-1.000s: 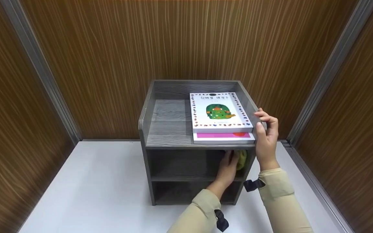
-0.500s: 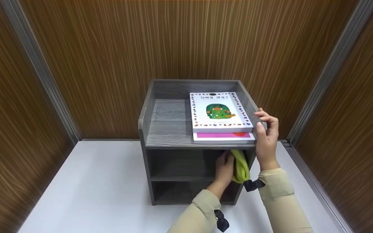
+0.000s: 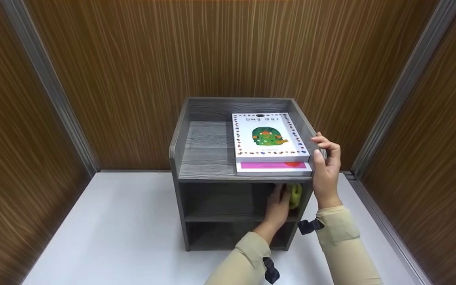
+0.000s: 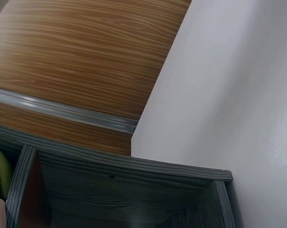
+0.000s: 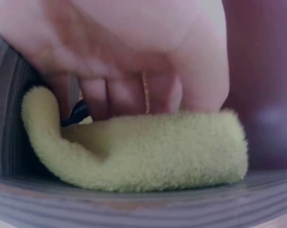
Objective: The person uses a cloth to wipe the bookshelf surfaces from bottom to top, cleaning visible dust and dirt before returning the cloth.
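Note:
In the head view my left hand (image 3: 277, 206) reaches into the middle compartment of a grey wood-grain shelf unit (image 3: 208, 150). It holds a fuzzy yellow-green cloth (image 3: 295, 196) against the inner face of the right side panel. In the right wrist view the folded cloth (image 5: 172, 152) lies under the left hand (image 5: 129, 52), whose fingertips are hidden behind it. Only an edge of cloth (image 4: 0, 171) shows in the left wrist view. My right hand (image 3: 327, 170) grips the top front of the right side panel, thumb inside and fingers outside.
Two books lie stacked on the unit's top board: a white one (image 3: 267, 136) with a green creature over a pink one (image 3: 271, 166). The unit stands on a white table (image 3: 125, 221). Brown wood-grain walls (image 3: 133, 59) with metal corner strips enclose three sides.
My left hand and the cloth came forward toward the compartment's front half a second ago, more cloth showing, then went back deeper inside. The right hand, the unit and the books stayed put.

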The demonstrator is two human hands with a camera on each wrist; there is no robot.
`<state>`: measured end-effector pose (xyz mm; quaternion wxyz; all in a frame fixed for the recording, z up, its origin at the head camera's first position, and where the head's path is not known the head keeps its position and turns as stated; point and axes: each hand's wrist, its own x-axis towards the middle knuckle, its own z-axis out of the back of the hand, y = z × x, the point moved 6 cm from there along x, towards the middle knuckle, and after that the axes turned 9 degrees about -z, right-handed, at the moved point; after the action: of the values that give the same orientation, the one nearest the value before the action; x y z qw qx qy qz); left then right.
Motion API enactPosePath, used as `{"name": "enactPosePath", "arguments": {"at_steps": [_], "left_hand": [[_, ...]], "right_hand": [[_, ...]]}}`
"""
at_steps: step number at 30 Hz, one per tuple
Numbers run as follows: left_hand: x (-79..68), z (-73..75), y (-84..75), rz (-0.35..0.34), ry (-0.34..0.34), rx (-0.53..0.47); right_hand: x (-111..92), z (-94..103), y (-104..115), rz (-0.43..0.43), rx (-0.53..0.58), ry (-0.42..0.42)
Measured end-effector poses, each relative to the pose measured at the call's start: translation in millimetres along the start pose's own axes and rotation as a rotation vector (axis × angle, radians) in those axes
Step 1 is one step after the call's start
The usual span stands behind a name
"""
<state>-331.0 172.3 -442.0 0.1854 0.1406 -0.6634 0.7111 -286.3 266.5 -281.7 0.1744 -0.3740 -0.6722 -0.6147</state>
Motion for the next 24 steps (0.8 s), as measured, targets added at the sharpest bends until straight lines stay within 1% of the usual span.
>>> {"name": "enactPosePath", "arguments": {"at_steps": [2,6,10,12,15,19,24], "left_hand": [[0.3,-1.2,1.5,0.019,0.022,0.004],[0.8,-0.8,1.3,0.010,0.025,-0.031],[0.6,-0.2,-0.9,0.005,0.027,-0.051],[0.7,0.4,-1.5,0.007,0.018,-0.051],[1.4,2.4,-1.6,-0.005,-0.016,-0.051],[1.7,4.9,-1.4,-0.038,-0.052,-0.071],[0.2,5.1,-0.9,-0.073,-0.076,-0.108]], "right_hand": [[0.2,0.3,0.0,0.008,0.007,0.000],[1.1,1.6,-3.3,0.009,0.018,0.007],[4.0,7.7,-16.0,-0.008,0.021,0.005],[5.4,10.9,-22.4,-0.012,0.025,0.003],[6.6,13.7,-28.3,-0.008,0.031,0.001],[6.5,13.3,-27.5,0.002,0.046,0.003],[6.5,13.2,-26.9,0.007,0.053,0.002]]}}
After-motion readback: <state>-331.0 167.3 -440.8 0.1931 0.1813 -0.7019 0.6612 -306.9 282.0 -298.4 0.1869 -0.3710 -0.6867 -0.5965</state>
